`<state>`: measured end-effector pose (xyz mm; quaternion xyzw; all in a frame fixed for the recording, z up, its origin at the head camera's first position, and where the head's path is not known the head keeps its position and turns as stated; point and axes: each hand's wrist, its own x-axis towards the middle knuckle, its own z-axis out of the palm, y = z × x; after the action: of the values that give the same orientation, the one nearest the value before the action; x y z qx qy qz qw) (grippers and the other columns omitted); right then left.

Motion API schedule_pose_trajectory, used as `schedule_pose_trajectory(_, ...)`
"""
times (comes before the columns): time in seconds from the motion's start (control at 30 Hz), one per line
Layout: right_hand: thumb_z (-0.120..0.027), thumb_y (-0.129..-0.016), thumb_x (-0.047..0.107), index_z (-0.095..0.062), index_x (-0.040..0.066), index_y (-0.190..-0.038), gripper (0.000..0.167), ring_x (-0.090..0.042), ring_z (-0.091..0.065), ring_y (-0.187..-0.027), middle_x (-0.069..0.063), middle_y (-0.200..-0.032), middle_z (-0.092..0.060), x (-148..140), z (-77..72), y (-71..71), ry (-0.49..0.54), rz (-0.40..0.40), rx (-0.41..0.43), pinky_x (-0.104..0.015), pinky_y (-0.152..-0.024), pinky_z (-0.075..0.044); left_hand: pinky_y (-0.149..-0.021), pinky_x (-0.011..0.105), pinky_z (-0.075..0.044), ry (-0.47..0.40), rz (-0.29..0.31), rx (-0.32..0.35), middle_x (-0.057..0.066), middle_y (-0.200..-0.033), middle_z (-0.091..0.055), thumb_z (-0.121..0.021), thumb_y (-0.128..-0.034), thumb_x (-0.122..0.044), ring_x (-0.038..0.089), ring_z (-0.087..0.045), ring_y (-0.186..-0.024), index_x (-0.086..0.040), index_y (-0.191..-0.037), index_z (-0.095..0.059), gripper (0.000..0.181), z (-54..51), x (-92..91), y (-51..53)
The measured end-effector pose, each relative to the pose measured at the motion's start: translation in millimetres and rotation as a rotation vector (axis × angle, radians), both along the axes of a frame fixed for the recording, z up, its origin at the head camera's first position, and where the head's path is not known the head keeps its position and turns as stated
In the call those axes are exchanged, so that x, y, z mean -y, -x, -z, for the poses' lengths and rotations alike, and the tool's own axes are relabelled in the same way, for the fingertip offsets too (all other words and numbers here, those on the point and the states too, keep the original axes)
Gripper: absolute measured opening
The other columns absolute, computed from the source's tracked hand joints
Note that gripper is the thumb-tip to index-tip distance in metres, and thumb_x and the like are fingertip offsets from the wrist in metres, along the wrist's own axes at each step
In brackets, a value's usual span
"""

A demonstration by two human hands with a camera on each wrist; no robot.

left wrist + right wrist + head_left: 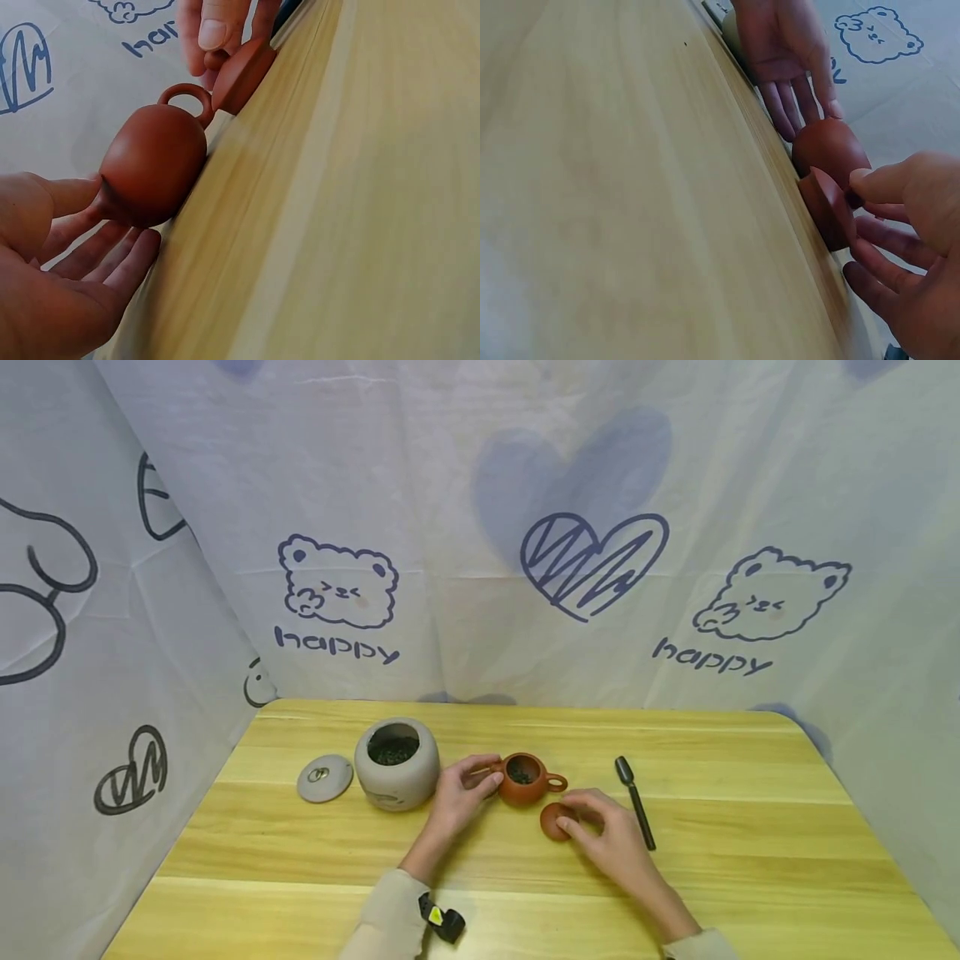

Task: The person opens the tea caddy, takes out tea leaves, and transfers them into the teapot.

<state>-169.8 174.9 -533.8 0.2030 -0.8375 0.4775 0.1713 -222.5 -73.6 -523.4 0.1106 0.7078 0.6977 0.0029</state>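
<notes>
A small reddish-brown clay teapot (522, 794) stands uncovered on the table, dark tea leaves (517, 775) inside and its loop handle (557, 782) to the right. My left hand (457, 797) pinches its spout between thumb and fingers; the left wrist view shows the thumb on the spout, the other fingers below. Just in front of the pot, my right hand (611, 839) holds the teapot lid (554, 822) by its knob (853, 199). The lid is at table level; whether it touches the wood I cannot tell.
Left of the teapot stands a grey tea jar (397, 781), open, with dark leaves inside. Its grey lid (324, 778) lies further left. A dark tea scoop (636, 802) lies right of my right hand. A printed cloth (465, 610) hangs behind the wooden table (750, 860).
</notes>
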Motion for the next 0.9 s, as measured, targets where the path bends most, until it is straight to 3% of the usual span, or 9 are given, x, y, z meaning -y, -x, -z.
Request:
schedule_pose_trajectory(0.03, -0.085, -0.082, 0.0, -0.075, 0.003, -0.109, 0.028, -0.023, -0.072, -0.098, -0.005, -0.107, -0.074, 1, -0.1, -0.1, 0.001, 0.0, 0.004, -0.034, -0.084, -0.063, -0.09, 0.029, -0.061, -0.006, -0.001, 0.007, 0.03, -0.13, -0.063, -0.066, -0.0984, 0.001, 0.043, -0.063, -0.121, 0.012, -0.127, -0.064, 0.031, -4.2, -0.9, -2.2)
schedule_pose_trajectory(0.13, -0.084, -0.082, -0.001, -0.076, 0.004, -0.107, 0.026, -0.023, -0.073, -0.099, -0.005, -0.108, -0.075, 2, -0.2, -0.3, -0.001, 0.001, 0.023, -0.033, -0.084, -0.063, -0.09, 0.028, -0.06, -0.035, -0.012, 0.034, 0.03, -0.129, -0.064, -0.066, -0.0985, 0.002, 0.041, -0.064, -0.119, 0.012, -0.126, -0.066, 0.029, -4.2, -2.3, -2.3)
schedule_pose_trajectory(0.57, -0.086, -0.08, -0.002, -0.079, 0.005, -0.099, 0.021, -0.028, -0.072, -0.105, -0.008, -0.11, -0.076, 7, -0.8, 0.5, -0.036, 0.029, 0.042, -0.032, -0.085, -0.063, -0.091, 0.035, -0.061, -0.129, -0.057, 0.078, 0.03, -0.119, -0.069, -0.065, -0.0984, 0.003, 0.031, -0.071, -0.108, 0.014, -0.119, -0.068, 0.024, 6.0, -5.1, 3.7)
schedule_pose_trajectory(0.9, -0.086, -0.079, -0.004, -0.079, 0.006, -0.097, 0.021, -0.024, -0.074, -0.099, -0.007, -0.108, -0.077, 14, -7.1, -1.9, 0.018, 0.021, 0.021, -0.032, -0.082, -0.063, -0.092, 0.039, -0.061, -0.161, -0.062, 0.099, 0.03, -0.118, -0.069, -0.065, -0.0986, 0.003, 0.031, -0.071, -0.107, 0.014, -0.119, -0.069, 0.023, 8.1, -5.9, 5.0)
